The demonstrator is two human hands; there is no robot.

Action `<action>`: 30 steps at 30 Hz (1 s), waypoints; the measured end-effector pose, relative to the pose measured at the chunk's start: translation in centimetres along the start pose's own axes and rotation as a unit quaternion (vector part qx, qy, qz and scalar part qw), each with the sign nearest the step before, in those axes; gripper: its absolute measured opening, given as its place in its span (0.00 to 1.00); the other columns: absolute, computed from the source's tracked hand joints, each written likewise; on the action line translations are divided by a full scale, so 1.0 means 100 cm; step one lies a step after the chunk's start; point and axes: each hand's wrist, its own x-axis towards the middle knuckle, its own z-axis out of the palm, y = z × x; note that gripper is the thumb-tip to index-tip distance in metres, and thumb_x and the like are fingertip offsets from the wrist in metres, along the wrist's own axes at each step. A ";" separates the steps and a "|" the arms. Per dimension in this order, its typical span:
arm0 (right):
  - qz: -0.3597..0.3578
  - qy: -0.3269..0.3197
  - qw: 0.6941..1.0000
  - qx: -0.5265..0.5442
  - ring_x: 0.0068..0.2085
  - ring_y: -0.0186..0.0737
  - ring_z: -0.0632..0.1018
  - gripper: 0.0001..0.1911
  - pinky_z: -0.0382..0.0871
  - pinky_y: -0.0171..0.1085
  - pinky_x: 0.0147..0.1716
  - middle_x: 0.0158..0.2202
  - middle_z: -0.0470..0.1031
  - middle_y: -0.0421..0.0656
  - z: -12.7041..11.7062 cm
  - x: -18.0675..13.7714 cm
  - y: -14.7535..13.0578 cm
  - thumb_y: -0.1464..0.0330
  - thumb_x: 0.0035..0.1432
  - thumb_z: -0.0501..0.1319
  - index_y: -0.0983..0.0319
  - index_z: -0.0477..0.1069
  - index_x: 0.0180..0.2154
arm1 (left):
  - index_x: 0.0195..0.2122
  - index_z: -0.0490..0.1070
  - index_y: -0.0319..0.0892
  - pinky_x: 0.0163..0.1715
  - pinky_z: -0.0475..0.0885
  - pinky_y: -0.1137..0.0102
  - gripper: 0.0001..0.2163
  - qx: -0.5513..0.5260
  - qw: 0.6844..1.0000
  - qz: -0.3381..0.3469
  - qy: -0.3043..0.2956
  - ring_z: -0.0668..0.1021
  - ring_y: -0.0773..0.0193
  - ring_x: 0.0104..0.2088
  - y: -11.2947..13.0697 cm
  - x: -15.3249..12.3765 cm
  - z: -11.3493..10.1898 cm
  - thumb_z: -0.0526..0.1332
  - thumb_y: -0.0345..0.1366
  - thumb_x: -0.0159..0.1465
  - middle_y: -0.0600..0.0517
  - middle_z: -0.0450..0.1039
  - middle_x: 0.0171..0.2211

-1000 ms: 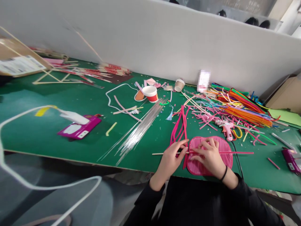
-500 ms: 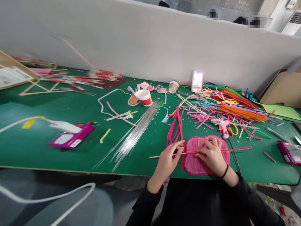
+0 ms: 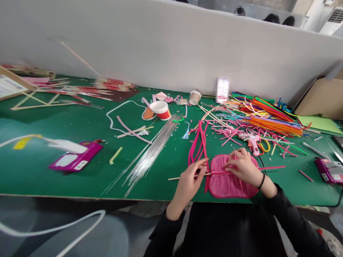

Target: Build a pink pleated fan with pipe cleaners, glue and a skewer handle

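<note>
Green table (image 3: 80, 167), left hand (image 3: 189, 180) low, fingers pinching thin stick (image 3: 175, 177), right hand (image 3: 245, 167) arched, fingertips pressing pink fan (image 3: 227, 186)

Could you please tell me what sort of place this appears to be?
Probably a handicraft workshop: a heap of coloured pipe cleaners, a pink glue gun and a bundle of thin wires lie on the green table, and the left hand pinches a thin stick at a pink ribbed panel.
</note>
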 end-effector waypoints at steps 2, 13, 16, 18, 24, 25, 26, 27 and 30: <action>-0.009 -0.034 0.999 0.011 0.48 0.46 0.65 0.04 0.62 0.44 0.45 0.43 0.73 0.43 0.002 0.005 -0.002 0.65 0.61 0.66 0.50 0.80 0.37 | 0.53 0.72 0.42 0.46 0.76 0.65 0.15 0.002 1.000 0.003 0.000 0.82 0.59 0.42 -0.001 0.000 0.000 0.54 0.42 0.71 0.48 0.81 0.38; 0.002 0.083 0.989 0.124 0.41 0.40 0.70 0.13 0.66 0.42 0.45 0.37 0.70 0.44 -0.028 -0.005 0.007 0.68 0.71 0.45 0.59 0.64 0.36 | 0.53 0.72 0.41 0.41 0.76 0.65 0.15 0.087 0.995 0.046 0.027 0.82 0.59 0.38 -0.003 -0.002 0.006 0.52 0.42 0.72 0.47 0.81 0.36; 0.038 0.145 0.975 0.166 0.38 0.39 0.70 0.13 0.67 0.40 0.41 0.35 0.68 0.43 -0.043 -0.018 0.015 0.65 0.72 0.43 0.58 0.62 0.36 | 0.52 0.73 0.40 0.39 0.74 0.65 0.16 0.210 0.971 0.097 0.057 0.81 0.57 0.37 -0.003 -0.002 0.013 0.51 0.40 0.72 0.45 0.81 0.38; 0.055 0.183 0.967 0.167 0.38 0.39 0.70 0.15 0.68 0.40 0.41 0.35 0.67 0.44 -0.049 -0.026 0.022 0.65 0.72 0.44 0.58 0.63 0.35 | 0.52 0.74 0.39 0.35 0.73 0.68 0.16 0.273 0.954 0.102 0.065 0.81 0.57 0.34 -0.004 -0.002 0.017 0.51 0.40 0.72 0.45 0.81 0.35; 0.038 0.122 0.990 0.063 0.43 0.44 0.71 0.11 0.68 0.45 0.46 0.38 0.70 0.46 -0.029 -0.028 0.032 0.64 0.65 0.60 0.60 0.72 0.30 | 0.53 0.74 0.41 0.23 0.67 0.74 0.17 0.313 0.945 0.078 0.056 0.80 0.63 0.24 -0.008 0.002 0.020 0.50 0.43 0.73 0.50 0.78 0.26; 0.027 0.094 0.993 0.066 0.44 0.44 0.71 0.08 0.68 0.45 0.47 0.40 0.70 0.46 -0.022 -0.023 0.030 0.65 0.63 0.63 0.60 0.74 0.31 | 0.53 0.74 0.42 0.23 0.66 0.74 0.17 0.311 0.945 0.079 0.054 0.80 0.63 0.25 -0.008 0.002 0.020 0.50 0.42 0.73 0.50 0.78 0.26; 0.014 0.066 0.995 0.074 0.45 0.43 0.71 0.04 0.68 0.44 0.48 0.40 0.71 0.46 -0.016 -0.018 0.026 0.68 0.60 0.65 0.60 0.76 0.32 | 0.53 0.74 0.42 0.23 0.66 0.74 0.17 0.311 0.945 0.081 0.052 0.80 0.63 0.25 -0.008 0.002 0.019 0.50 0.42 0.73 0.50 0.79 0.26; 0.000 0.040 0.996 0.083 0.45 0.43 0.71 0.01 0.68 0.43 0.48 0.40 0.71 0.45 -0.011 -0.012 0.023 0.70 0.59 0.67 0.59 0.78 0.33 | 0.53 0.74 0.42 0.23 0.66 0.75 0.17 0.312 0.945 0.082 0.051 0.80 0.63 0.25 -0.008 0.002 0.018 0.50 0.42 0.73 0.49 0.79 0.27; -0.041 -0.014 0.995 0.093 0.46 0.42 0.69 0.06 0.68 0.41 0.49 0.39 0.71 0.43 0.000 0.004 0.013 0.73 0.57 0.68 0.55 0.81 0.34 | 0.53 0.73 0.42 0.22 0.65 0.74 0.17 0.315 0.944 0.085 0.040 0.80 0.63 0.24 -0.007 0.003 0.017 0.50 0.41 0.73 0.50 0.80 0.27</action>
